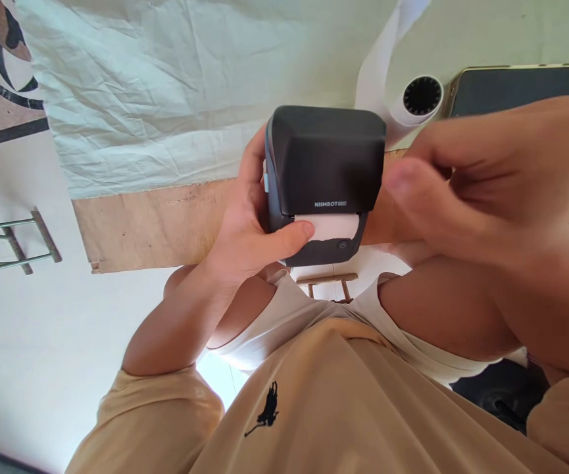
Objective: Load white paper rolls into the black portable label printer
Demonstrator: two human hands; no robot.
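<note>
A black label printer [326, 158] marked NIIMBOT is held above the table's front edge. My left hand [252, 230] grips it from the left, with the thumb lying over the white paper [336, 227] that comes out of its front slot. To the right of the printer is my right hand [486, 178], slightly blurred, its fingers curled and its thumb near the printer's side. Whether anything small sits between those fingers is hidden. Behind the printer a roll of white paper [416, 102] with a dark core lies on the cloth, a loose strip trailing from it.
A pale green cloth [166, 85] covers the wooden table [156, 227]. A dark flat device [525, 89] with a light rim lies at the back right, behind my right hand. On the left, a metal-framed stool or rack [18, 243] stands on the floor.
</note>
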